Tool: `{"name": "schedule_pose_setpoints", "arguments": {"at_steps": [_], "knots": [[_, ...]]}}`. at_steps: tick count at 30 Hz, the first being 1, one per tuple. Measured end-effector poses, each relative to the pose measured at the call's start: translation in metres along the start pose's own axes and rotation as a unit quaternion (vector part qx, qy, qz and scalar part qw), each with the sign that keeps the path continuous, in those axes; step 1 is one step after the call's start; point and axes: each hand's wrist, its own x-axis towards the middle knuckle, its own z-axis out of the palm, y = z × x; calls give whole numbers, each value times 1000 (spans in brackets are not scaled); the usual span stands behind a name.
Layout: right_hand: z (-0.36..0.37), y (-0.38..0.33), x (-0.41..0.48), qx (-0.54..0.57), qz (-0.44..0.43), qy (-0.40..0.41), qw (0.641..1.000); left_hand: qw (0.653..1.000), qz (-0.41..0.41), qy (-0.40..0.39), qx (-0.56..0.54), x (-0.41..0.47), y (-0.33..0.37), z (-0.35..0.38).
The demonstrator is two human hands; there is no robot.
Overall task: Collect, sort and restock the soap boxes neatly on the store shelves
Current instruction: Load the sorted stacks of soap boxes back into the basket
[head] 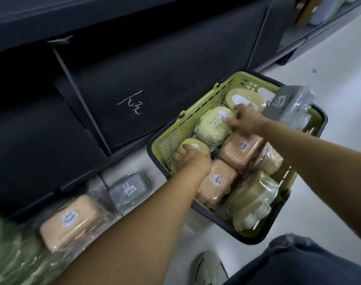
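Soap boxes [240, 149], all film-wrapped: most sit in the green basket [198, 112] on the floor [329, 68], and a few lie loose on the floor at left.

Left to right we see:
- Blurred green packs [9, 254] in the bottom-left corner.
- Next to them a peach box [69, 221] with a white label, then just beside it a grey box [130, 188]. Both lie at the foot of the dark shelf unit [155, 68].
- The unit's panel carries a white chalk mark [132, 103].
- Left hand [188, 159] is in the basket's near-left corner, fingers curled over a yellow box [193, 146], gripping it.
- Two peach boxes [216, 182] lie side by side mid-basket.
- An olive box in clear plastic [251, 194] is at the near end, and a beige box [270, 159] is by the right wall.
- Right hand [240, 118] is spread wide, fingertips resting on a pale green box [213, 126], holding nothing.
- Just past it, a yellow oval box [243, 97] is at the far end.
- A second grey box [288, 105] is at the basket's far-right rim, blurred; we cannot tell what carries it.
- Bottom right: our shoe [208, 266] and denim knee [309, 262].
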Motion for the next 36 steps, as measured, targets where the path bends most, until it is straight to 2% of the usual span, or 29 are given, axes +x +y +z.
{"name": "schedule_pose_setpoints", "arguments": {"at_steps": [2,5,13,18,23,26,28,30,32,34,36], "knots": [[10,-3,16,-51,17,3,999,996,-86,-15,-32,17,-6,9],[18,-11,27,-72,31,4,997,987,-129,-13,-94,30,-11,12],[6,-10,30,-68,36,-17,997,990,-104,27,-86,25,-16,3],[-19,-8,24,45,55,-45,996,991,-63,50,-106,23,-12,-6],[-21,-5,11,154,52,-56,985,976,-36,19,-214,1,-9,-13],[-20,-15,-9,174,18,-5,985,970,-1,40,-241,-22,-12,-30],[-29,-23,-28,255,17,64,965,963,41,63,-258,-43,-19,-54],[-43,-28,-46,383,13,77,921,951,95,83,-281,-73,-31,-85],[-60,-39,-68,458,9,55,887,934,137,82,-320,-108,-51,-121],[-73,-67,-104,503,-40,14,863,915,157,63,-367,-143,-85,-156],[-78,-99,-142,526,-93,-80,841,898,145,57,-411,-175,-132,-187]]}}
